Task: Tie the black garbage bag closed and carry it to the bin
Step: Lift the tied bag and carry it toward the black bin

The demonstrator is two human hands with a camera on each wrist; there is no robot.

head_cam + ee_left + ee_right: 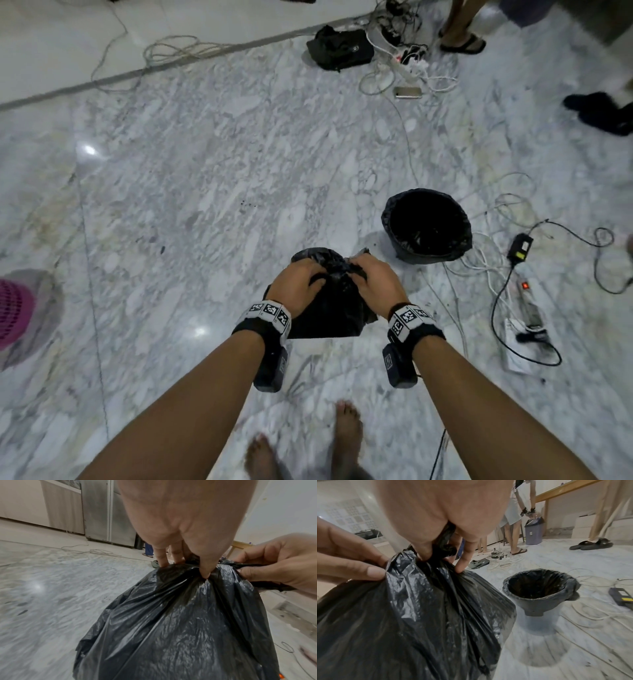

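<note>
Gripping one garbage bag (329, 308): two hands (left hand (297, 285), right hand (374, 286)).

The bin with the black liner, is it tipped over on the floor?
No, the bin stands upright, its open mouth facing up.

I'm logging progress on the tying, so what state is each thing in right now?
black garbage bag: full, neck gathered, held up by both hands.
left hand: grips the bag's gathered top.
right hand: pinches the twisted neck.
bin: upright on the floor, lined with a black bag, open.
power strip: red light on.
</note>
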